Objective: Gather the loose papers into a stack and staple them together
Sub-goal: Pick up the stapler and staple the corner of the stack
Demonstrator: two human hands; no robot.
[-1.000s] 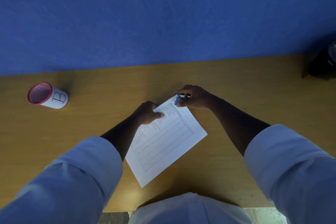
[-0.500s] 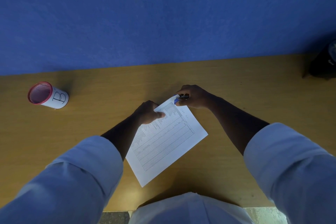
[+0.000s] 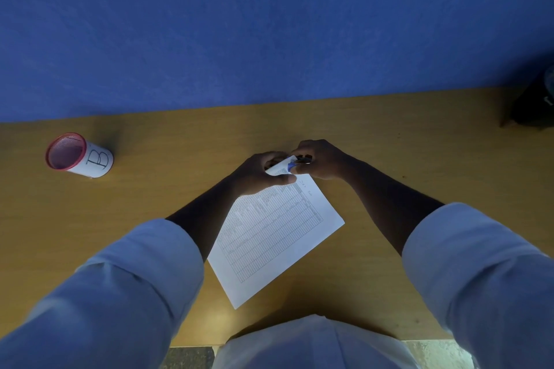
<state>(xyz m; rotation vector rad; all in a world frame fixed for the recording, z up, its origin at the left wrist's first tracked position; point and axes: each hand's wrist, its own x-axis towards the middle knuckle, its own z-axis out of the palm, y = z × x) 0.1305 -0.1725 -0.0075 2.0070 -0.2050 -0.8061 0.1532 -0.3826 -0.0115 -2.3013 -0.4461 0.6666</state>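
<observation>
The papers [image 3: 275,237] lie in one neat stack on the desk [image 3: 150,204], right in front of the person. The stack sits slanted. Its long side runs from the near corner, close to the body, up to the far corner where both hands meet.

The right hand [image 3: 322,160] is curled around a small blue stapler [image 3: 295,162] and holds it on that far corner. The stapler's mouth looks to be over the paper's tip, but how deep it sits is hidden by the fingers. The left hand [image 3: 260,172] is bent too, with its thumb flat on the top sheet and its other fingers tucked under or behind the corner, pinching the stack so it stays put. Both hands touch the same corner, so neither one is nearer.

The next move is likely a squeeze, straight down on the stapler. The corner is lifted a bit off the desk, so the sheets could slip apart if the left hand lets go.

There is lots of bare desk on every side. A red cup [image 3: 79,156] lies tipped over well off to the left. A dark thing [image 3: 533,105] sits far off at the right edge
</observation>
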